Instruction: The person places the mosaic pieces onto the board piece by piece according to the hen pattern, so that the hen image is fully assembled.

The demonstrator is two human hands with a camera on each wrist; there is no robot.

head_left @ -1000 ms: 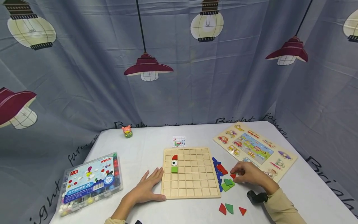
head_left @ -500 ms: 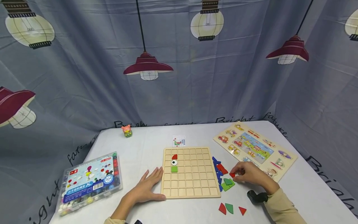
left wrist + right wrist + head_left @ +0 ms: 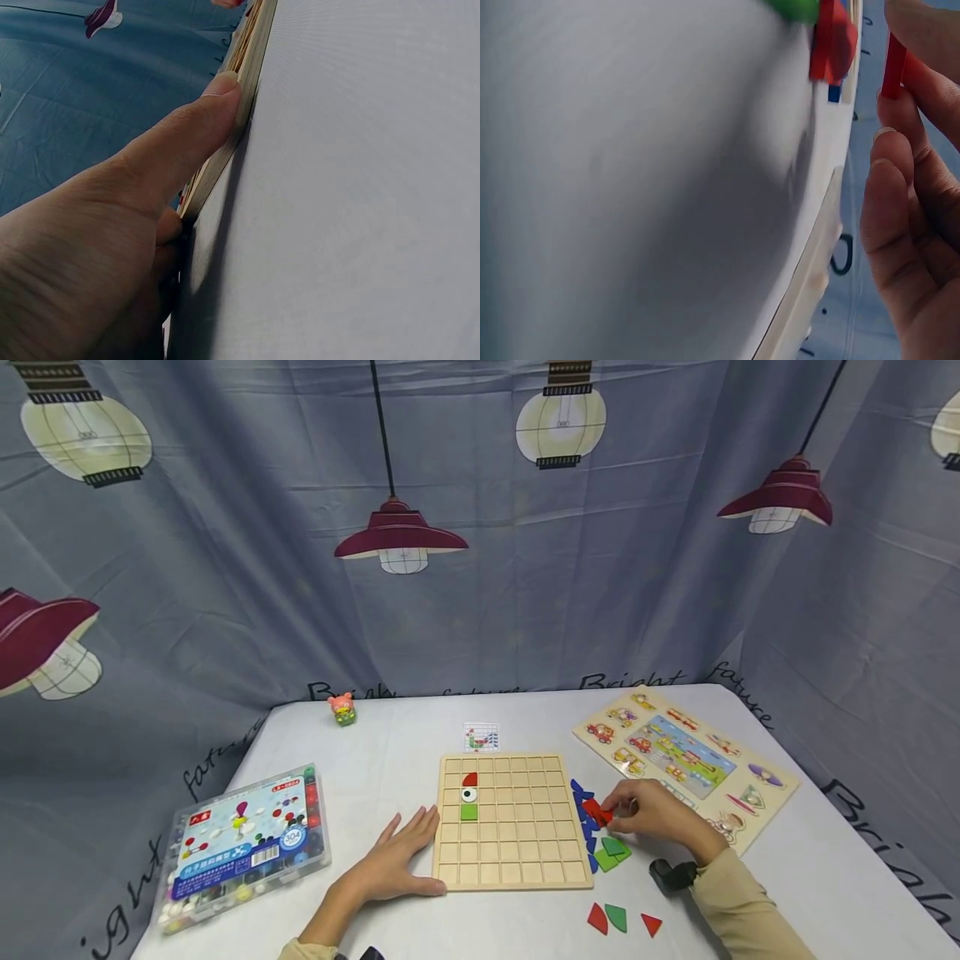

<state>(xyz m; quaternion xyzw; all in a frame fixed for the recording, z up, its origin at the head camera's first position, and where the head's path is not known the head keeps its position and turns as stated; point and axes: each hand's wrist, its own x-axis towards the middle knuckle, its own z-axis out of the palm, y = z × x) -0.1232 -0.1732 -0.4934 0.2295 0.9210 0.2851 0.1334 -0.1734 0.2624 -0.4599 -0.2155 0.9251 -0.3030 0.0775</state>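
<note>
R hand (image 3: 649,810) is being shifted to red pile (image 3: 593,809), red pc (image 3: 894,71) pinched; board (image 3: 523,833) being touched by spread L hand (image 3: 397,858); prob. sorting, release being needed.

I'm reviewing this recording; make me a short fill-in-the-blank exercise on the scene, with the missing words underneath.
The right grip pinches a piece coloured ____.
In the head view, the square below the eye piece is ____.
Blue pieces lie along the wooden board's ____ edge.
The round label on the plastic box reads ____.
Missing words: red; green; right; 304.
</note>
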